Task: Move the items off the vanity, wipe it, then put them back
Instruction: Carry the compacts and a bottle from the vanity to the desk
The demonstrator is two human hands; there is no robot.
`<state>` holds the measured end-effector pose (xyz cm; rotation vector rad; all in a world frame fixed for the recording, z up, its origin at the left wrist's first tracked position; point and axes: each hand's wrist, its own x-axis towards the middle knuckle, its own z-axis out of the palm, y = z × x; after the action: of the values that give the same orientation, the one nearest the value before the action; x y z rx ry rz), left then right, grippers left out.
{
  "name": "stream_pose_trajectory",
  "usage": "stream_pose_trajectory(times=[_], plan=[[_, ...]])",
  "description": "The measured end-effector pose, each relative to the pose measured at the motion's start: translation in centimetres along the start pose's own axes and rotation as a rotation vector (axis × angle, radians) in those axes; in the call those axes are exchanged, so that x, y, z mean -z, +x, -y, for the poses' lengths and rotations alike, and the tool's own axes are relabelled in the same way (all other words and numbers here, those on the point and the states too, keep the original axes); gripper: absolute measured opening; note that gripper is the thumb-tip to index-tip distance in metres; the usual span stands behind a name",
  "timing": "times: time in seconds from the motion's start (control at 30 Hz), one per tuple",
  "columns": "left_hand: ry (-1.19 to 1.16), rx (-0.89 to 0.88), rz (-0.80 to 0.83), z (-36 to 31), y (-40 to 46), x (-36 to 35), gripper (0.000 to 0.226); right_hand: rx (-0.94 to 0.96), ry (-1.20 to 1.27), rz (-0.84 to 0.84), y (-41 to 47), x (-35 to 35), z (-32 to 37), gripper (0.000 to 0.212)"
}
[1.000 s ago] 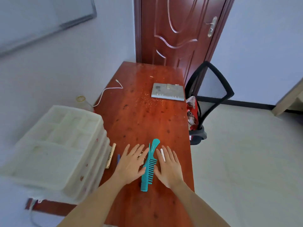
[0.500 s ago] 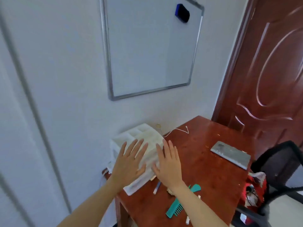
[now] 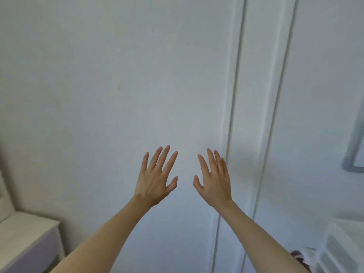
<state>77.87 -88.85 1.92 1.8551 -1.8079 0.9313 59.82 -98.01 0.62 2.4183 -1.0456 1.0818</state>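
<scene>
My left hand (image 3: 156, 177) and my right hand (image 3: 214, 179) are both raised in front of a plain white wall, fingers spread, palms away from me, holding nothing. A pale vanity top (image 3: 21, 231) with a lilac front shows at the lower left corner. The white plastic drawer organiser (image 3: 342, 247) is at the lower right edge. The comb and the other small items are out of view.
Two thin vertical pipes or mouldings (image 3: 236, 95) run down the wall right of my hands. A corner of the whiteboard frame (image 3: 352, 158) shows at the right edge. A sliver of the red-brown desk (image 3: 299, 259) is at the bottom right.
The view has swung left, from the desk with the comb, past the organiser and whiteboard, to bare wall. Both hands stayed raised and spread; the vanity has come into view at the lower left.
</scene>
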Motion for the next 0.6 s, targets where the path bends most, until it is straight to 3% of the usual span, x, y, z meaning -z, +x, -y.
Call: stream_pose_trajectory(times=[0.23, 0.6], plan=[[0.323, 0.365, 0.097, 19.2, -12.0, 6.8, 0.067, 0.286, 0.290, 0.026, 6.7, -7.7, 23.2, 0.058], [0.661, 0.874, 0.281, 35.2, -33.4, 14.9, 0.067, 0.713, 0.745, 0.198, 5.9, -16.1, 54.4, 0.059]])
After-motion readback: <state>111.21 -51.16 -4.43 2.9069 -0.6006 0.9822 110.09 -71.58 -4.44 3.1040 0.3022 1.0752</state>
